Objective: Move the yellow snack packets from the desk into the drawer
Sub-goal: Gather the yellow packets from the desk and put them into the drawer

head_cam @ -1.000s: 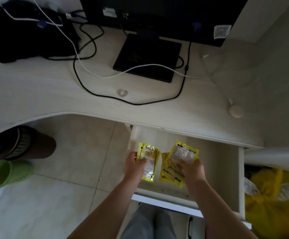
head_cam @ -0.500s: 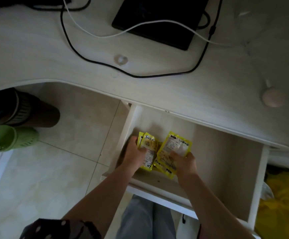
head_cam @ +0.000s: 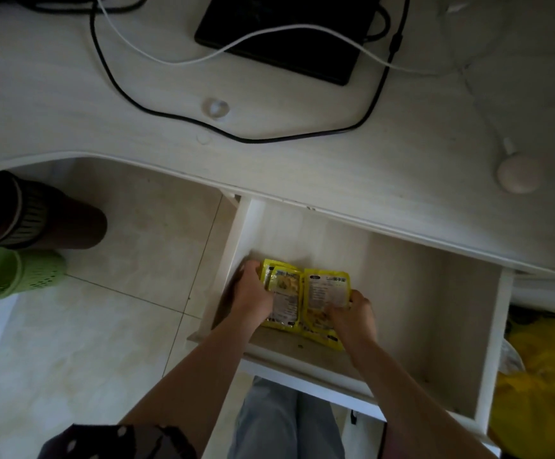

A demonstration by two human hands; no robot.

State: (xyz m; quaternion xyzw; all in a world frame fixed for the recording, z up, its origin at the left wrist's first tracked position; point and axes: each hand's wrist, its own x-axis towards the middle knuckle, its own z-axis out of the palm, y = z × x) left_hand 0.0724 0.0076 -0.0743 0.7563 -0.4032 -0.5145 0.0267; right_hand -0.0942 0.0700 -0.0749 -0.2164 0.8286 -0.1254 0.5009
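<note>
Several yellow snack packets (head_cam: 305,293) lie side by side on the floor of the open white drawer (head_cam: 435,293), in its left half. My left hand (head_cam: 252,294) grips the left packets at their left edge, close to the drawer's left wall. My right hand (head_cam: 352,314) holds the lower right corner of the right packet. Both hands are down inside the drawer. No yellow packet shows on the visible part of the desk (head_cam: 70,104).
On the desk lie a black monitor base (head_cam: 286,34), a black cable (head_cam: 302,134), a white cable (head_cam: 269,38) and a round white puck (head_cam: 517,175). A green basket (head_cam: 11,273) and a dark bin (head_cam: 37,213) stand on the floor at left. A yellow bag (head_cam: 541,392) sits at right.
Both hands have lowered the packets deeper into the drawer and laid them flat, side by side. My head has moved closer and tilted down.
</note>
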